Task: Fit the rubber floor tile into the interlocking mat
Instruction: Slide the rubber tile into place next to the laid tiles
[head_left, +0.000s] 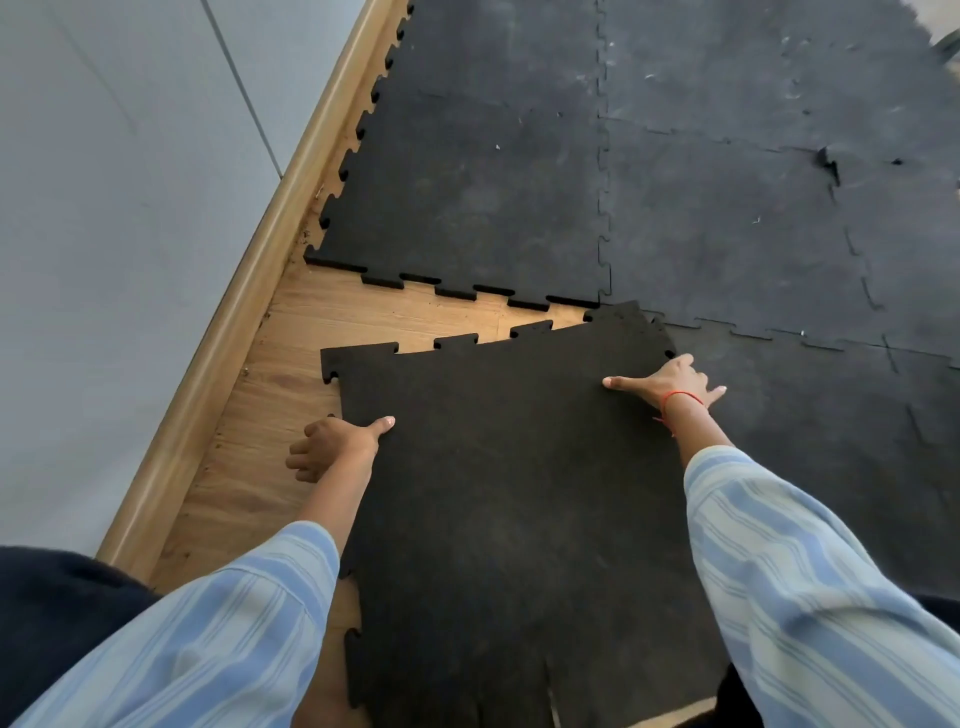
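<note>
A loose black rubber floor tile (509, 467) with toothed edges lies skewed over the wooden floor gap. Its far right corner overlaps the laid interlocking mat (498, 171), while its far edge sits apart from the mat's toothed edge, wider on the left. My left hand (332, 447) grips the tile's left edge, thumb on top and fingers curled under. My right hand (670, 382) holds the tile's right edge near the far corner, thumb pressed flat on top, fingers over the side.
Bare wooden floor (311, 322) shows between tile and mat. A wooden skirting board (260, 260) runs along the grey wall (104, 234) on the left. More laid mat tiles (805, 441) lie to the right, one with a torn spot (830, 163).
</note>
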